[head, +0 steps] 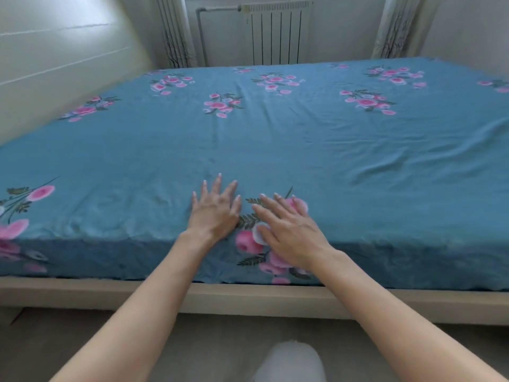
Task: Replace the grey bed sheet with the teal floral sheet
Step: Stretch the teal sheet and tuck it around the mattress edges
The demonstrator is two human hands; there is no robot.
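The teal floral sheet [275, 144] covers the whole mattress and hangs over its near side. Pink flower clusters dot it, and creases run across its right part. My left hand [214, 210] lies flat on the sheet near the front edge, fingers spread. Beside it, my right hand [289, 230] rests palm down on a pink flower print, fingers apart. Neither hand holds any fabric. No grey sheet shows in this view.
A pale bed frame [110, 293] runs under the mattress, with a white headboard [55, 59] at the left. A white radiator [278, 34] and curtains [176, 31] stand behind the bed. My foot in a light sock [289, 362] is on the floor below.
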